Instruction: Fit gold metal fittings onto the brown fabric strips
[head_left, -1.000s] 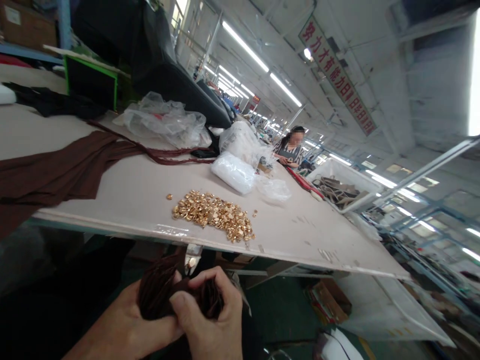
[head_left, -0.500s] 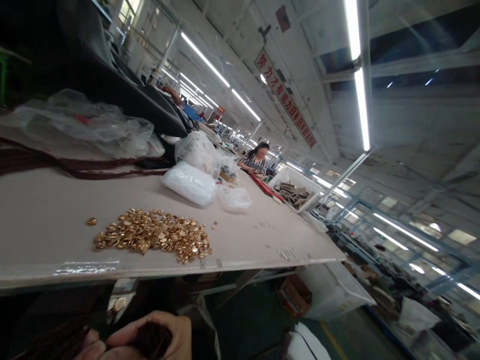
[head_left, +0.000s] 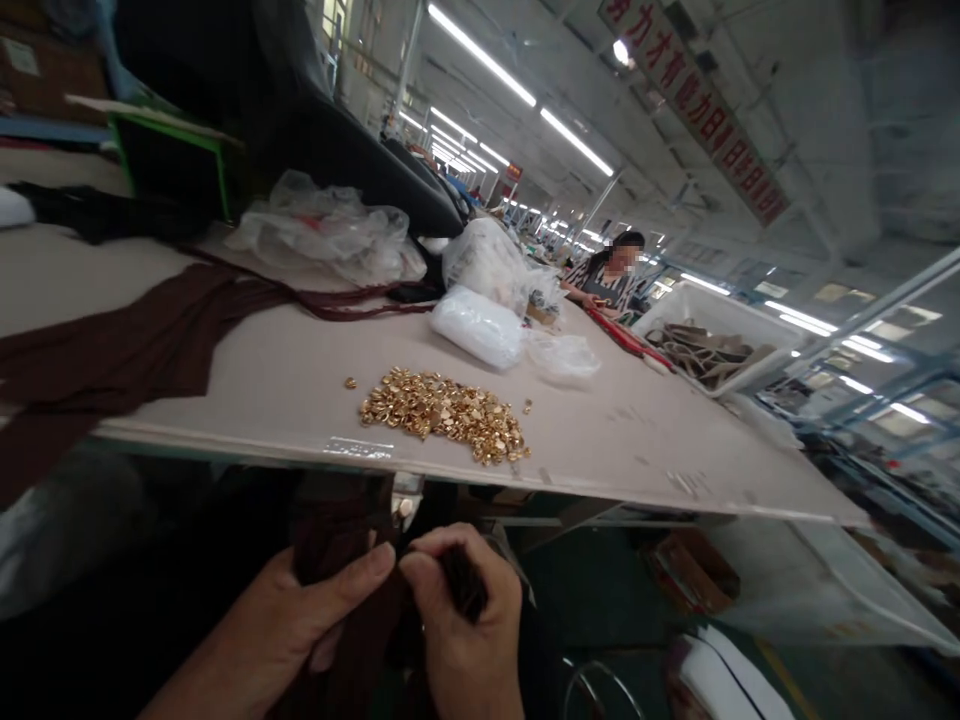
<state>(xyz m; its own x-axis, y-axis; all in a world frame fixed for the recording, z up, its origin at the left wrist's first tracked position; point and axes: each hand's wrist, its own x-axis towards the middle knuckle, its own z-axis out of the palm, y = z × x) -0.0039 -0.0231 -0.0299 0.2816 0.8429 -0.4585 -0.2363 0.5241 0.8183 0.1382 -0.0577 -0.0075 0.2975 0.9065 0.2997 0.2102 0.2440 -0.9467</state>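
Below the front edge of the table, my left hand (head_left: 315,605) is closed on dark brown strips (head_left: 356,650), its thumb lying along them. Close beside it, my right hand (head_left: 480,610) is curled with thumb and forefinger pinched together, around a dark brown bundle (head_left: 463,582) of what looks like the same strips. Just above both hands, a shiny metal piece with a round gold spot (head_left: 406,503) sticks out at the table edge; its kind is unclear. Small gold metal fittings (head_left: 442,410) lie heaped on the table (head_left: 262,370) beyond.
More brown strips (head_left: 150,340) drape over the table's left front edge. Clear plastic bags (head_left: 330,235) and a white plastic packet (head_left: 476,325) lie farther back. A person (head_left: 611,275) sits beyond, near a white bin (head_left: 750,320) of strips. A cardboard box (head_left: 690,570) is under the table.
The view has turned left and down, so the table's left side and more of both hands show. Both hands appear higher and farther right in view, still holding the brown strips.
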